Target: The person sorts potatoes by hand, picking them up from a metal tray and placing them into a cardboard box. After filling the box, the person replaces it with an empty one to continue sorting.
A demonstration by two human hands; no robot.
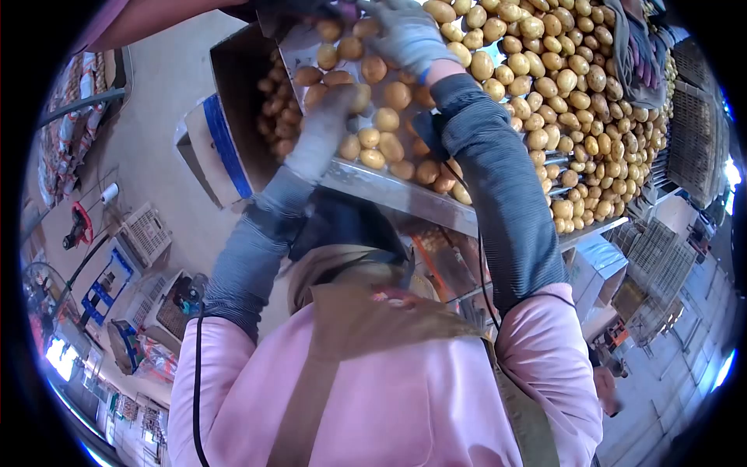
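Many yellow-brown potatoes [576, 101] lie on a metal sorting table [389, 189]. My left hand [323, 128], in a pale glove and blurred by motion, is over the potatoes near the table's left edge; its fingers are smeared and I cannot make out a grip. Farther forward, my right hand [408, 39], also gloved, reaches over the potatoes at the top of the table, its fingertips blurred. Several potatoes lie between the two hands. Whether either hand holds one cannot be told.
An open cardboard box [233, 78] with potatoes inside stands against the table's left end. Another person's arm [156, 19] reaches in from the top left. At the far right are other gloved hands [642, 66] and stacked crates [696, 124]. Cables hang beside my arms.
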